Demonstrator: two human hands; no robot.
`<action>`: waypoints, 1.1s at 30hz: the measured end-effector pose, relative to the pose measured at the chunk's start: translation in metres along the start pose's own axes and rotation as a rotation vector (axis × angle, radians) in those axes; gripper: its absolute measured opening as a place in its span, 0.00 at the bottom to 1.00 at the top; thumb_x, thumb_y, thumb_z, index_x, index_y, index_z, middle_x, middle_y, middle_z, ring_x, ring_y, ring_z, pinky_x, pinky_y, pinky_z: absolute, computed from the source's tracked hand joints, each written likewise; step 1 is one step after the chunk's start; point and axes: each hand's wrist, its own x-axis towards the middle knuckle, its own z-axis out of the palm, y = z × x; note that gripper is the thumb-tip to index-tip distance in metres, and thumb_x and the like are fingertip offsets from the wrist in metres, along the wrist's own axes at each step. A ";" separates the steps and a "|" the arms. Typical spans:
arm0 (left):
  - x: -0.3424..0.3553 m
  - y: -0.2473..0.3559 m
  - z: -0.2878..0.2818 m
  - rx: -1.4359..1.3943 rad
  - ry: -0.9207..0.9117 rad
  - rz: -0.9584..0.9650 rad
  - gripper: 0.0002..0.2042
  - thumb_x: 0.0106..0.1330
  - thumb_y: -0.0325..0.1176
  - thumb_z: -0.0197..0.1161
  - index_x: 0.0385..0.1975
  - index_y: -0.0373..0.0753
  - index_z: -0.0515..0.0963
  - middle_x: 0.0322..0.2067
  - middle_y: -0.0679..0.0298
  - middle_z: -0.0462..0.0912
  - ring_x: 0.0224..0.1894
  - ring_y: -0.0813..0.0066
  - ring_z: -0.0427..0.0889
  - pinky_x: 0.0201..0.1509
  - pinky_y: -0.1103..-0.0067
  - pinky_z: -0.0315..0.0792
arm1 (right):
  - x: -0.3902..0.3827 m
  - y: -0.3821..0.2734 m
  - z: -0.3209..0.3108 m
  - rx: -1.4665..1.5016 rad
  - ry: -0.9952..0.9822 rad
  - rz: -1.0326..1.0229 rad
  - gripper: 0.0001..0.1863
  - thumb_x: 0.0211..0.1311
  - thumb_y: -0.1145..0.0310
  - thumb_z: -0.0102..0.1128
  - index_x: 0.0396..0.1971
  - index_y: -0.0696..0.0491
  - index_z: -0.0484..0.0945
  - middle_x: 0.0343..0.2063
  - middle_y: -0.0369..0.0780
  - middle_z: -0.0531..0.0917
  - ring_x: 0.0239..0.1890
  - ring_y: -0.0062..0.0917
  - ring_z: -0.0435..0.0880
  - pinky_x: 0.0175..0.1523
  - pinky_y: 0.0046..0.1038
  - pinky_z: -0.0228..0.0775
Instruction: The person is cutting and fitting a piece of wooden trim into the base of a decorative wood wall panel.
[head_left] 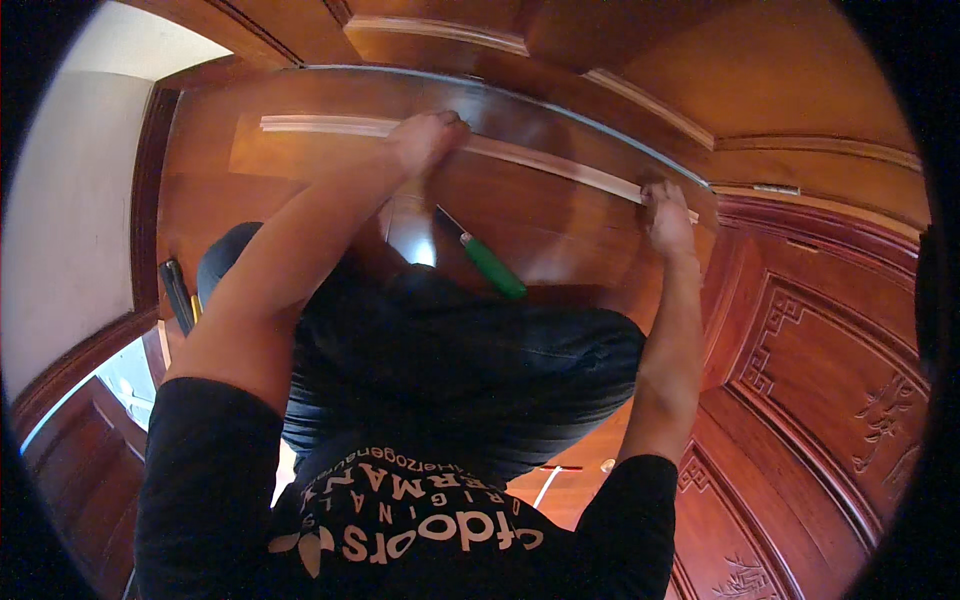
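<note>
A long, thin strip of pale wood moulding (560, 165) runs across the glossy brown wooden surface in front of me. My left hand (428, 138) is closed around it left of its middle, fingers curled over the strip. Near the strip's right end, my right hand (667, 213) grips it too, and a short tip sticks out past the fingers. Between my arms, a screwdriver (492, 267) with a green handle lies on the wood close to my knees, its thin shaft pointing up and left.
Panelled brown wood (640, 60) rises beyond the strip. Carved reddish panels (830, 350) stand at the right. A pale wall (70, 200) with a dark wooden frame is at the left. Beside my left knee is a dark-handled tool (177, 295) with something yellow next to it.
</note>
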 end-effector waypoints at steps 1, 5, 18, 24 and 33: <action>-0.001 -0.002 0.000 0.000 -0.004 -0.034 0.10 0.66 0.31 0.55 0.44 0.42 0.80 0.49 0.53 0.82 0.53 0.49 0.83 0.56 0.59 0.78 | 0.001 0.000 0.000 -0.022 0.009 -0.008 0.07 0.68 0.72 0.56 0.42 0.54 0.80 0.44 0.48 0.81 0.53 0.47 0.77 0.60 0.42 0.70; 0.007 -0.007 0.008 -0.039 0.025 -0.008 0.12 0.71 0.38 0.56 0.47 0.44 0.83 0.49 0.52 0.81 0.55 0.48 0.80 0.60 0.61 0.75 | 0.002 0.012 0.004 -0.024 0.081 -0.130 0.08 0.64 0.75 0.61 0.43 0.54 0.80 0.42 0.48 0.81 0.49 0.50 0.77 0.57 0.44 0.71; 0.009 -0.014 -0.029 0.048 0.063 0.177 0.16 0.62 0.38 0.69 0.47 0.42 0.78 0.50 0.50 0.79 0.54 0.46 0.79 0.60 0.58 0.74 | 0.017 -0.147 0.035 0.020 -0.269 -0.077 0.15 0.70 0.64 0.56 0.50 0.54 0.82 0.48 0.52 0.85 0.53 0.48 0.83 0.62 0.47 0.75; 0.010 -0.009 -0.031 0.192 -0.064 0.171 0.19 0.61 0.36 0.70 0.51 0.43 0.77 0.51 0.53 0.78 0.55 0.47 0.78 0.59 0.59 0.75 | 0.017 -0.157 0.047 0.022 0.259 -0.109 0.14 0.67 0.66 0.54 0.48 0.50 0.84 0.51 0.47 0.84 0.60 0.48 0.80 0.65 0.45 0.73; 0.019 -0.012 -0.022 0.178 -0.087 0.127 0.13 0.68 0.35 0.62 0.51 0.43 0.78 0.50 0.56 0.81 0.51 0.51 0.83 0.53 0.60 0.78 | 0.039 -0.144 0.045 0.042 0.142 -0.074 0.16 0.67 0.65 0.52 0.51 0.48 0.82 0.52 0.43 0.82 0.57 0.40 0.79 0.66 0.46 0.69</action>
